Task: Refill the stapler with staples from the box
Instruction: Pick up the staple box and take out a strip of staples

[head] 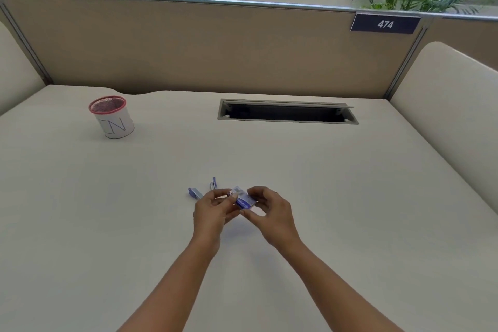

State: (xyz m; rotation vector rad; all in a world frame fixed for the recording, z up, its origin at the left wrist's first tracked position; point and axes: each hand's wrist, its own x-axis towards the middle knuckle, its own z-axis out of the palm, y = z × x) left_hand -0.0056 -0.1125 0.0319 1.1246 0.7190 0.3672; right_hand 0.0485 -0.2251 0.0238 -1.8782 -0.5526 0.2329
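A small blue staple box (244, 200) is held between both hands just above the desk. My right hand (269, 209) grips its right side with thumb and fingers. My left hand (213, 210) pinches its left end, where the box looks open with a pale inner part showing. Just behind my left hand, a small blue and silver stapler (200, 191) lies on the desk, opened up, with one arm standing up and the other flat; my fingers hide its middle.
A pink mesh pen cup (111, 117) wrapped in white paper stands at the back left. An open cable slot (287, 112) is sunk into the desk at the back centre. Beige partition walls (215, 46) close the desk on three sides.
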